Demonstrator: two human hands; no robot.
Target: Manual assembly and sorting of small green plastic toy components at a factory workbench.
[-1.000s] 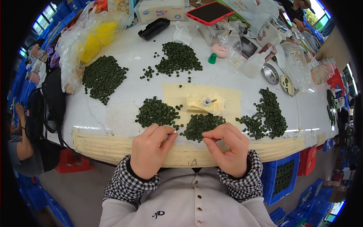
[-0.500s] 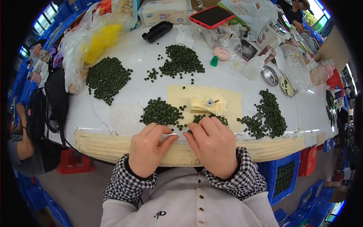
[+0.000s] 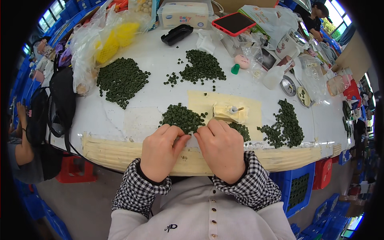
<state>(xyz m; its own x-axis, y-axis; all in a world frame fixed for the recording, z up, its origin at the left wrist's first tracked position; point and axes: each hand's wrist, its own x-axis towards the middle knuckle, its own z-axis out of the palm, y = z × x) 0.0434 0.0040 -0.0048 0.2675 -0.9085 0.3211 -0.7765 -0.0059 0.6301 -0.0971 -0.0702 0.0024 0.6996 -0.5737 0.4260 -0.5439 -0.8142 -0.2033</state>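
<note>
My left hand [image 3: 163, 149] and my right hand [image 3: 222, 149] face each other over the near edge of the table, fingertips drawn together a short gap apart. Thumb and fingers of each are pinched; whatever lies between them is too small or hidden to make out. Just beyond my left fingers lies a heap of small dark green round pieces [image 3: 182, 117]. A smaller heap of the same pieces [image 3: 241, 130] is partly covered by my right hand. Behind that hand stands a cream-coloured block [image 3: 228, 113] with a thin upright metal pin, on a yellowish taped patch [image 3: 200, 97].
More green heaps lie far left [image 3: 122, 82], far middle [image 3: 203, 66] and right [image 3: 290, 126]. At the back are a black tray [image 3: 177, 35], a tub of wipes [image 3: 186, 15], a red-cased phone [image 3: 234, 24], a white mug [image 3: 289, 44] and bags. A padded strip [image 3: 116, 154] edges the table.
The view has shifted, so the table's contents sit farther right. My right hand has moved left relative to the heaps, uncovering more of the small one. My left fingers have closed into a pinch.
</note>
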